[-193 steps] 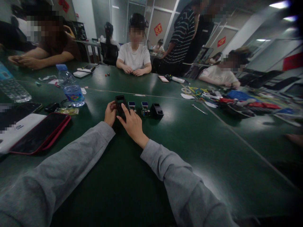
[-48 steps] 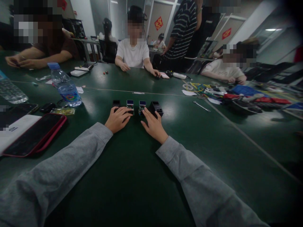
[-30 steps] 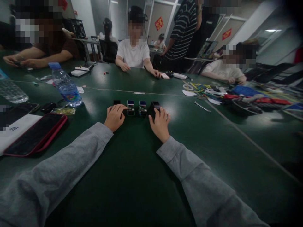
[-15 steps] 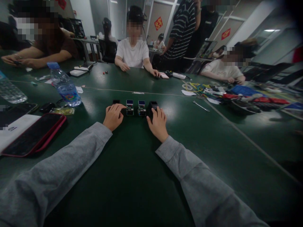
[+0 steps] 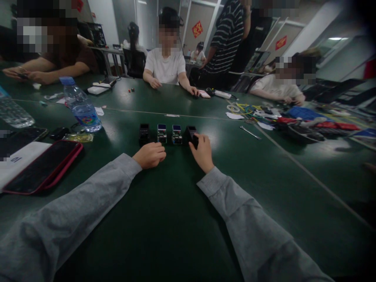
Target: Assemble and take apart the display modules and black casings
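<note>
Several small devices stand in a row on the green table. At the left end is a black boxy case (image 5: 144,134). Two bare circuit boards with small screens, the left board (image 5: 161,133) and the right board (image 5: 176,134), are in the middle. A second black case (image 5: 191,131) forms the right end, slightly turned. My left hand (image 5: 150,155) is in front of the left case and left board, fingers curled closed, with nothing visible in it. My right hand (image 5: 202,150) has thumb and fingers around the right case's near right side, partly hiding it.
Left: a water bottle (image 5: 80,105), another bottle (image 5: 13,111), a red-cased phone (image 5: 44,166) and a white box (image 5: 20,160). Right: a wrench (image 5: 250,132), tangled cables (image 5: 243,109) and a blue-and-red pile (image 5: 307,113). A person in white (image 5: 165,66) sits opposite.
My left hand has drawn back from the left case and board, curling its fingers and uncovering the case. My right hand has shifted slightly right, and the right case sits slightly farther right.
</note>
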A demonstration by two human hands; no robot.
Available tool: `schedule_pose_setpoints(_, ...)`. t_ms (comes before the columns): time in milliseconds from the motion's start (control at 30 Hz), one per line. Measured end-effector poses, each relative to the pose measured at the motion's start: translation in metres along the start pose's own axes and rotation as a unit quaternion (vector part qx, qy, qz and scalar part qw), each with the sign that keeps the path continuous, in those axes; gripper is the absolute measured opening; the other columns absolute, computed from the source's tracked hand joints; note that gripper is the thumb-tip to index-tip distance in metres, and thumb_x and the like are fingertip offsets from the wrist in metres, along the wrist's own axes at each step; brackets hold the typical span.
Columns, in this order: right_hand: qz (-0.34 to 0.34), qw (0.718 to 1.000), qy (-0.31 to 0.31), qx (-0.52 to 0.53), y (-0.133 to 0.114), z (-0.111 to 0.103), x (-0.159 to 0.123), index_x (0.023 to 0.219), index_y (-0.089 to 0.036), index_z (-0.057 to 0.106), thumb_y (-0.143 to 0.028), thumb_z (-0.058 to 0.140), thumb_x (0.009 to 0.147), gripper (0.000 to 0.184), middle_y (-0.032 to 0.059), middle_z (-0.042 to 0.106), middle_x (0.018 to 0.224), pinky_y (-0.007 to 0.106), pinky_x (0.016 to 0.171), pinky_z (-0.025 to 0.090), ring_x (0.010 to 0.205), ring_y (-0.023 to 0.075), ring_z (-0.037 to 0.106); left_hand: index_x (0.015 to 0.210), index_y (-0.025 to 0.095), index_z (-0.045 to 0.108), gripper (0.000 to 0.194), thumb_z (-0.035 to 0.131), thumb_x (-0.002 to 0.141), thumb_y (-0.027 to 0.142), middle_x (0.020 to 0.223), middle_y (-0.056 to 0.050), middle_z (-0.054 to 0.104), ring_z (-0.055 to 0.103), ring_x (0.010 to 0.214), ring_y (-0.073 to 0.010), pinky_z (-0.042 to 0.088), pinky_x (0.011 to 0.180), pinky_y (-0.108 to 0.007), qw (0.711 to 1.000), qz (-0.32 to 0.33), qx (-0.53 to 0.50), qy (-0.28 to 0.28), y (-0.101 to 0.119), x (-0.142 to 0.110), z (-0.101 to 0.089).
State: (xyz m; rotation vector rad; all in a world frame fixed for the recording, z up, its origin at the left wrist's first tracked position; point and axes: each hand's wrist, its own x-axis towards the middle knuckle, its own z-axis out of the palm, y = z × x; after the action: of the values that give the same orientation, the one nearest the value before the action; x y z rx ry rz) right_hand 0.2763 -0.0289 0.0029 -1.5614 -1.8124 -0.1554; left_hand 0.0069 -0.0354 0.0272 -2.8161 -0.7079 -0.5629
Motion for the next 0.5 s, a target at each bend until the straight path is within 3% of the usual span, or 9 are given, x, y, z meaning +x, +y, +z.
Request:
schedule_pose_setpoints(33,0.003,1.000,0.004,0.015,0.002,0.001,0.001,0.126,-0.011,0.052,-0.031,0.050,0.089,0.042,0.0181,0.051,0.119,0.046,0.095,0.046,0.111,0.0295,0.051,0.072,0.018,0.062,0.023,0.045,0.084,0.008,0.076,-0.005,0.062,0.053,0.076,-0.0188,0.041,0.065,-0.032,0.999,0.024,-0.006,-0.033,0.002,0.001,0.002)
schedule_pose_setpoints(100,0.013,0.999,0.013,0.041,0.006,0.003,0.002,0.125,-0.012,0.052,-0.032,0.050,0.089,0.042,0.0174,0.051,0.117,0.045,0.094,0.047,0.109,0.0285,0.053,0.071,0.018,0.061,0.023,0.044,0.085,0.009,0.074,-0.004,0.061,0.052,0.073,-0.0176,0.042,0.063,-0.030,0.998,0.003,-0.024,-0.061,0.003,0.002,0.005)
schedule_pose_setpoints(200,0.047,0.995,0.032,0.084,0.012,0.008,0.004,0.124,-0.012,0.051,-0.037,0.048,0.089,0.043,0.0177,0.053,0.118,0.045,0.094,0.046,0.108,0.0281,0.054,0.069,0.018,0.059,0.025,0.043,0.086,0.010,0.073,-0.003,0.061,0.053,0.073,-0.0166,0.042,0.063,-0.029,0.995,-0.056,-0.048,-0.070,0.001,0.002,0.009)
schedule_pose_setpoints(367,0.145,0.982,0.082,0.088,0.026,0.017,0.009,0.109,-0.010,0.057,-0.049,0.036,0.094,0.047,0.0190,0.056,0.108,0.051,0.098,0.041,0.108,0.0296,0.052,0.068,0.017,0.058,0.025,0.041,0.086,0.010,0.073,-0.002,0.059,0.053,0.070,-0.0149,0.040,0.061,-0.028,0.992,-0.071,-0.058,-0.084,-0.001,0.001,0.009)
schedule_pose_setpoints(433,0.143,0.983,0.083,0.077,0.028,0.018,0.009,0.110,-0.010,0.057,-0.056,0.033,0.095,0.054,0.0189,0.055,0.110,0.052,0.099,0.039,0.110,0.0300,0.050,0.068,0.017,0.057,0.025,0.041,0.086,0.011,0.072,-0.001,0.058,0.052,0.068,-0.0140,0.040,0.061,-0.027,0.991,-0.077,-0.065,-0.087,-0.001,0.001,0.009)
schedule_pose_setpoints(500,0.116,0.987,0.078,0.074,0.027,0.018,0.008,0.122,-0.009,0.052,-0.062,0.040,0.091,0.063,0.0196,0.051,0.116,0.052,0.099,0.039,0.113,0.0304,0.048,0.067,0.018,0.056,0.024,0.042,0.085,0.011,0.071,0.000,0.058,0.051,0.065,-0.0132,0.038,0.059,-0.027,0.990,-0.084,-0.070,-0.088,0.000,0.001,0.009)
